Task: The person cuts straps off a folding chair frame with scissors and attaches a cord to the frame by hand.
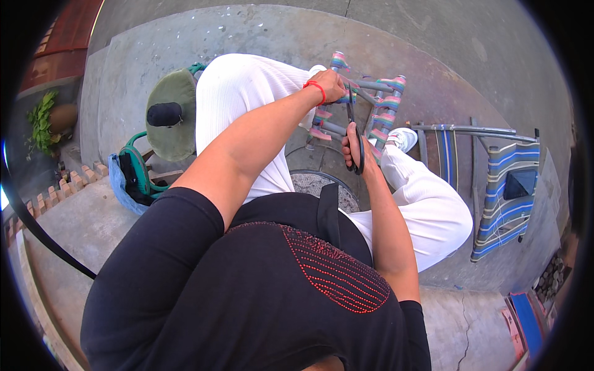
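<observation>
A grey tubular metal frame (365, 85) wrapped with pastel-striped webbing (385, 104) stands in front of me, near my feet. My left hand (331, 85), with a red cord on the wrist, is closed in a pinch on the webbing at the frame's left side. My right hand (354, 143) grips black scissors (359, 162) by the handles. Their blades point away from me, up beside my left fingertips; whether they touch the webbing, I cannot tell.
A round olive cushion (170, 133) with a black roll (164, 114) is at left, beside a green-and-blue bag-like item (130, 179). At right lies a striped folding seat (504, 216). A potted plant (40, 123) and a round drain cover (309, 180) also show.
</observation>
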`<control>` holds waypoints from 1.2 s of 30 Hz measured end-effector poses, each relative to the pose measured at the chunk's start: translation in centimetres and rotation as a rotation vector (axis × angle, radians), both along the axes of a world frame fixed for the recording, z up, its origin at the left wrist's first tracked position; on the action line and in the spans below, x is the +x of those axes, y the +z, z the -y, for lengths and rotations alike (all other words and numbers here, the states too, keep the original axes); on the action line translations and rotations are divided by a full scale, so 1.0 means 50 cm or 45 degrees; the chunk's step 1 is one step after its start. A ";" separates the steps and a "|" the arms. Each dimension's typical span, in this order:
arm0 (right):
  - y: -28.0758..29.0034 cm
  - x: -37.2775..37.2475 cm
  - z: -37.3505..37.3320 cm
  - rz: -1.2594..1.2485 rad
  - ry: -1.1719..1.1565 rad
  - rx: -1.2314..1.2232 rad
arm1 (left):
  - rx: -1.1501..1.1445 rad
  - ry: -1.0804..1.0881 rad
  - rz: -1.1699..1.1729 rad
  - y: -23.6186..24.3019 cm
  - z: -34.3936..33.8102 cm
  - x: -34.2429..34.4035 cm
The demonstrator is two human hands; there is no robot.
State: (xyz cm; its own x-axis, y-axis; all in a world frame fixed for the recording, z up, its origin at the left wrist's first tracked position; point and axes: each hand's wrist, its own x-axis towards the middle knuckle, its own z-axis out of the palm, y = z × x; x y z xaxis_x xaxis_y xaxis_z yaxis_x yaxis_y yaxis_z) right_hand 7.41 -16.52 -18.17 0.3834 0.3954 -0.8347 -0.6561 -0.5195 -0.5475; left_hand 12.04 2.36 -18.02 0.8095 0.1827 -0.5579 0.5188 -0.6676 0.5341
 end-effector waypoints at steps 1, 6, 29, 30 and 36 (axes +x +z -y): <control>0.001 0.001 0.001 0.018 0.011 -0.004 | 0.001 0.005 0.004 0.000 0.000 0.000; 0.008 -0.002 -0.001 0.051 -0.007 0.005 | -0.011 -0.014 0.008 -0.001 0.000 0.001; -0.028 -0.002 -0.005 0.162 0.067 -0.030 | -0.071 -0.053 0.013 -0.010 -0.003 -0.006; -0.025 -0.002 -0.007 0.163 0.068 -0.028 | -0.090 -0.071 0.014 -0.010 -0.005 -0.007; -0.010 0.027 0.018 0.093 -0.722 0.038 | 0.513 -0.395 0.359 0.019 0.012 0.008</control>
